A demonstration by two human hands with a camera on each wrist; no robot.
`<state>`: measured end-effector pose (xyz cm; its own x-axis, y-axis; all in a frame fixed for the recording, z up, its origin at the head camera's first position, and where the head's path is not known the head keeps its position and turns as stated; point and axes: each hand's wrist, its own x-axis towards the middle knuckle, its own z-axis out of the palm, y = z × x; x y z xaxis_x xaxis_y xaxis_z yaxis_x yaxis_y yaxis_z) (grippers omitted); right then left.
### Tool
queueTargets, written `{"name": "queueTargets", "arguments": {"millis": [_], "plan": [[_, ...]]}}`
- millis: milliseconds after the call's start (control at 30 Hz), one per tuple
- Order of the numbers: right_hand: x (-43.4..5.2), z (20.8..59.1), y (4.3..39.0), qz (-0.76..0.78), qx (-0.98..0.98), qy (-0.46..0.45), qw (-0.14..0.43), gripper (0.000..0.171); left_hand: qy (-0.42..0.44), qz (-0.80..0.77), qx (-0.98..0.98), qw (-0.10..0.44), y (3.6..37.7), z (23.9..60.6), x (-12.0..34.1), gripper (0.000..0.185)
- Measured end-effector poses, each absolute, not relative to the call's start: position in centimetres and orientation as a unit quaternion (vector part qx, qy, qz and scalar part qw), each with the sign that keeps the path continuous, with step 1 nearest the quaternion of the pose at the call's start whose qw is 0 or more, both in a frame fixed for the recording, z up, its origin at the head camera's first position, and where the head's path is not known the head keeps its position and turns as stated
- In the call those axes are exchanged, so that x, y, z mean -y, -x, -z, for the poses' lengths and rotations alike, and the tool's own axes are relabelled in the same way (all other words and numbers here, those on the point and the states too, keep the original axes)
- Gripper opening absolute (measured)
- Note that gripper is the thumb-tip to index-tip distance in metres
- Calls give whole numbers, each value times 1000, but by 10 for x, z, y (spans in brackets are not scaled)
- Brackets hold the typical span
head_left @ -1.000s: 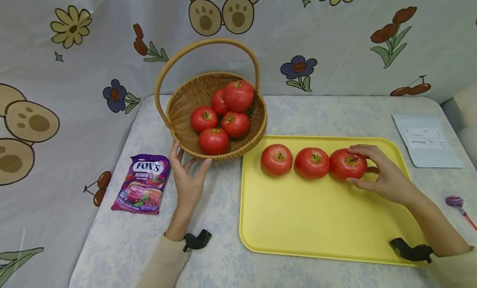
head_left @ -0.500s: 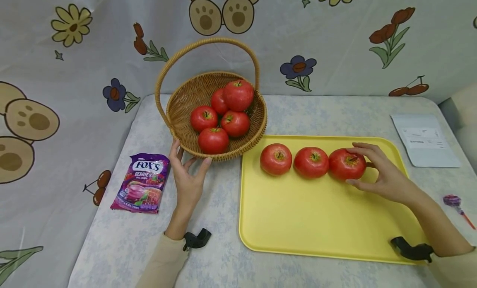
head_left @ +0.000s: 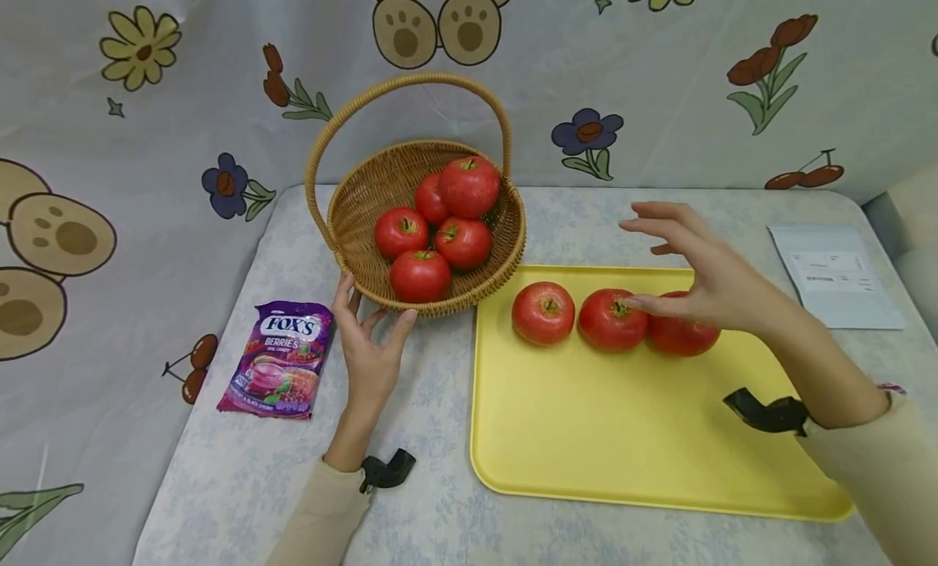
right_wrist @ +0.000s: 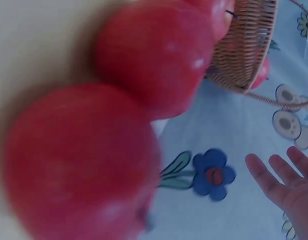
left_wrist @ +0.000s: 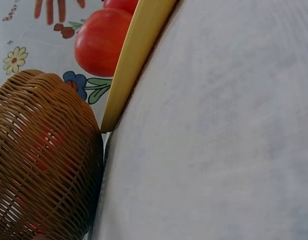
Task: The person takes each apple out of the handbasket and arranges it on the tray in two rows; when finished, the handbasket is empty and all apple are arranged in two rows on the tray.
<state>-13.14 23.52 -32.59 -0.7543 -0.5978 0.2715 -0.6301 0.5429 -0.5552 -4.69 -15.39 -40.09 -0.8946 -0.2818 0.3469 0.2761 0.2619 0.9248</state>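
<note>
Left hand: the left hand [head_left: 369, 348] lies on the surface [head_left: 410, 436], fingers spread, thumb and fingertips touching the near wall of the basket [head_left: 366, 277]; it grips nothing.
Right hand: the right hand [head_left: 699, 277] hovers in the air with straight, relaxed fingers, holding nothing; it is above the rightmost apple [head_left: 685, 336] and partly hides it in the head view.
Apples under the right hand: three apples sit in a row on the far part of the yellow tray [head_left: 623, 436]; the middle apple [head_left: 611, 320] is just below the right hand's fingertips, the left apple [head_left: 543, 313] lies further toward the basket.
Basket: wicker, with a tall handle, directly beyond the left hand; it holds five apples [head_left: 447, 220]. In the left wrist view its woven wall [left_wrist: 38, 160] stands beside the tray's corner [left_wrist: 136, 55].
Candy bag: a purple candy bag [head_left: 282, 361] lies flat just outside the left hand.
Paper: a sheet of paper [head_left: 835, 277] lies beyond and outside the right hand, well apart.
Lollipop: a purple lollipop [head_left: 892, 389] shows just past the right forearm.
</note>
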Motion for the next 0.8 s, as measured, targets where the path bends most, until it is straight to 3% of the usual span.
{"name": "queueTargets", "arguments": {"millis": [533, 800], "plan": [[-131, 298, 198, -354, 842, -407, -22, 76, 15, 598, 764, 243, 47, 398, 154, 79], [-84, 299, 228, -320, 843, -429, -53, 76, 13, 603, 760, 242, 48, 404, 155, 78]]}}
